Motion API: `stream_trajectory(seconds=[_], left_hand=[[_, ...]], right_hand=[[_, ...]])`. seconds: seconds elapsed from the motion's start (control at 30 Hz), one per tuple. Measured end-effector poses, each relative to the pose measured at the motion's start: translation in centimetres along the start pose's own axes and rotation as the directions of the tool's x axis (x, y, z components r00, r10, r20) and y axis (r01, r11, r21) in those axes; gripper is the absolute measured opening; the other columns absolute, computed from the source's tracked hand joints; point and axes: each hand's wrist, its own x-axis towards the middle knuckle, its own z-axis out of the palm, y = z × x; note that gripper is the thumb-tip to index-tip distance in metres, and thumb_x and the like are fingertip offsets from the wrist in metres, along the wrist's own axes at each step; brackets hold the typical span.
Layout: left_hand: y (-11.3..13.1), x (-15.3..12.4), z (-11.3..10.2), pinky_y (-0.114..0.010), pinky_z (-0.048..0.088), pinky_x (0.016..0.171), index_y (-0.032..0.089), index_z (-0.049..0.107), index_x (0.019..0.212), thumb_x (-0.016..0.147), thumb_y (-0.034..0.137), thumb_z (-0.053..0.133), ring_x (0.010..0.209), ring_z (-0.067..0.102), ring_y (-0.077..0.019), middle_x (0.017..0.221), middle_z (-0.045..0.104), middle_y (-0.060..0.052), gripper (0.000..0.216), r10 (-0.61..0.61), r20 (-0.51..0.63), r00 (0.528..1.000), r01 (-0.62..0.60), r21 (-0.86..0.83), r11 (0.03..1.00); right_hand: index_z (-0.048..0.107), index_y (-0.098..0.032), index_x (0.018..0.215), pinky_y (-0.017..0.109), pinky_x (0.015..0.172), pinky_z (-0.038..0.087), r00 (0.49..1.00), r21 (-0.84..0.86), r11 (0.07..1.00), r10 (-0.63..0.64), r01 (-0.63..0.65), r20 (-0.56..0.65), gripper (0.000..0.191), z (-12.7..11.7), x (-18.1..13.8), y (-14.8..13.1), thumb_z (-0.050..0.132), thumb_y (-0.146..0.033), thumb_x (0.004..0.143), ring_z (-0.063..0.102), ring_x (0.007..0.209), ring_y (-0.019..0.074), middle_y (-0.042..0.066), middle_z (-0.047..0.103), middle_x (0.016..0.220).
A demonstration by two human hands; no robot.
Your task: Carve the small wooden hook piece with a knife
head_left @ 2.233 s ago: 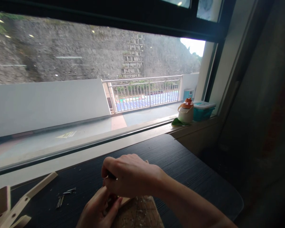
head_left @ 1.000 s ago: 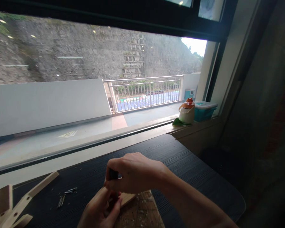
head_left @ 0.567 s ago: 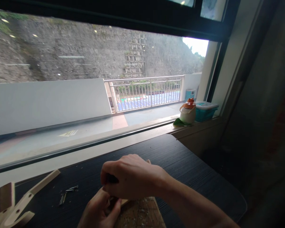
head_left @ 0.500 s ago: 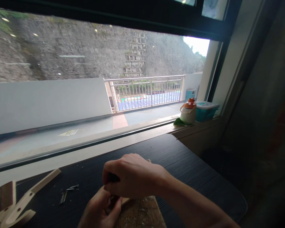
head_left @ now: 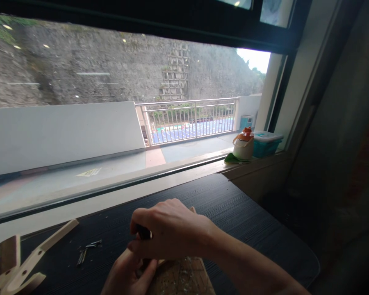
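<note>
My right hand (head_left: 169,227) is closed and bent over the top of my left hand. Something dark shows inside its curled fingers, but its kind is hidden. Below it, my left hand (head_left: 129,270) is closed, thumb and fingers pinching around a light wooden piece (head_left: 161,263), mostly covered by the hands. A pale wooden tip (head_left: 192,209) sticks out beyond my right hand. Under the hands lies a worn, scratched wooden board (head_left: 184,276) on the dark table (head_left: 249,221).
Several screws or nails (head_left: 87,250) lie left of my hands. Further left are pale wooden parts with holes (head_left: 33,258) and a brown wooden block (head_left: 10,254). On the windowsill stand a bottle with an orange lid (head_left: 243,145), a teal box (head_left: 267,145) and a green item (head_left: 232,158).
My right hand has shifted slightly left and turned a little at the wrist, its thumb lower over my left hand. My left hand stays in place.
</note>
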Motion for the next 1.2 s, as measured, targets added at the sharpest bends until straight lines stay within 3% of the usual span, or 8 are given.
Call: stream_trajectory(seconds=[0.13, 0.23, 0.43, 0.53, 0.77, 0.9, 1.03, 1.2], left_hand=[[0.2, 0.1, -0.1, -0.019, 0.049, 0.046, 0.018, 0.062, 0.067, 0.07, 0.022, 0.06, 0.051, 0.062, -0.0154, 0.058, 0.065, 0.0, 0.006, 0.026, -0.019, 0.999, -0.025, 0.039, 0.999], [0.7, 0.3, 0.0, -0.018, 0.047, 0.043, 0.018, 0.06, 0.061, 0.069, 0.02, 0.059, 0.047, 0.06, -0.0139, 0.054, 0.062, 0.001, 0.009, 0.046, -0.037, 0.998, -0.044, 0.033, 0.998], [0.4, 0.3, 0.2, -0.019, 0.052, 0.053, 0.018, 0.063, 0.085, 0.076, 0.025, 0.059, 0.061, 0.067, -0.0159, 0.071, 0.07, -0.001, 0.012, -0.018, 0.042, 0.999, 0.02, -0.064, 0.998], [0.0, 0.2, 0.3, -0.02, 0.053, 0.055, 0.018, 0.063, 0.084, 0.077, 0.027, 0.059, 0.064, 0.068, -0.0175, 0.073, 0.071, -0.003, 0.013, -0.028, 0.068, 0.997, 0.033, -0.07, 0.997], [0.1, 0.1, -0.1, -0.019, 0.049, 0.046, 0.017, 0.062, 0.064, 0.073, 0.024, 0.058, 0.054, 0.062, -0.0165, 0.06, 0.066, -0.001, 0.012, -0.038, 0.054, 0.998, 0.037, 0.021, 0.999], [0.4, 0.1, -0.2, -0.019, 0.047, 0.042, 0.017, 0.061, 0.065, 0.072, 0.024, 0.058, 0.053, 0.061, -0.0161, 0.06, 0.065, 0.0, 0.009, -0.028, 0.037, 0.999, 0.027, 0.015, 1.0], [0.5, 0.2, 0.0, -0.019, 0.05, 0.049, 0.018, 0.061, 0.069, 0.073, 0.024, 0.058, 0.055, 0.062, -0.015, 0.062, 0.065, 0.0, 0.008, 0.006, 0.025, 1.0, -0.007, 0.018, 1.0], [0.1, 0.3, 0.2, -0.019, 0.052, 0.054, 0.019, 0.062, 0.077, 0.077, 0.027, 0.057, 0.06, 0.065, -0.0149, 0.069, 0.068, -0.001, 0.009, -0.007, 0.077, 0.997, 0.007, -0.006, 1.0]], right_hand=[[0.059, -0.027, 0.095, 0.022, 0.055, 0.028, 0.997, 0.032, 0.997, -0.075, 0.074, 0.03, 0.021, -0.4, -0.2, -0.1, 0.045, -0.033, 0.081, 0.05, 0.063, 0.0103, -0.003, 0.06, 0.072], [0.06, -0.025, 0.088, 0.022, 0.053, 0.027, 0.998, 0.048, 0.998, -0.051, 0.049, 0.036, 0.019, -0.3, -0.1, -0.1, 0.045, -0.034, 0.08, 0.047, 0.059, 0.0101, -0.003, 0.057, 0.068], [0.06, -0.02, 0.08, 0.022, 0.052, 0.024, 0.998, 0.016, 0.999, 0.038, -0.037, -0.046, 0.025, 0.4, 0.5, 0.0, 0.049, -0.043, 0.082, 0.044, 0.058, 0.0104, -0.001, 0.055, 0.062], [0.058, -0.019, 0.075, 0.023, 0.052, 0.023, 0.996, -0.022, 0.999, 0.039, -0.041, -0.082, 0.027, 0.6, 0.5, -0.1, 0.047, -0.043, 0.083, 0.044, 0.056, 0.0105, -0.001, 0.053, 0.059], [0.058, -0.026, 0.094, 0.022, 0.059, 0.031, 0.992, 0.019, 0.993, -0.115, 0.116, -0.047, 0.018, 0.5, 0.2, -0.2, 0.046, -0.032, 0.083, 0.055, 0.07, 0.0109, -0.003, 0.066, 0.083], [0.061, -0.027, 0.093, 0.024, 0.057, 0.03, 0.998, 0.009, 0.998, -0.067, 0.067, 0.022, 0.023, 0.5, 0.2, -0.4, 0.039, -0.028, 0.085, 0.056, 0.065, 0.0117, -0.003, 0.065, 0.075], [0.064, -0.026, 0.093, 0.024, 0.058, 0.03, 0.997, 0.032, 0.998, -0.046, 0.048, -0.055, 0.024, 0.8, 0.6, 0.0, 0.042, -0.027, 0.083, 0.056, 0.065, 0.0116, -0.002, 0.066, 0.073], [0.065, -0.024, 0.092, 0.024, 0.058, 0.032, 0.989, 0.063, 0.995, 0.079, -0.072, -0.123, 0.024, 1.3, 1.0, 0.5, 0.044, -0.027, 0.081, 0.057, 0.067, 0.0124, 0.0, 0.066, 0.072]])
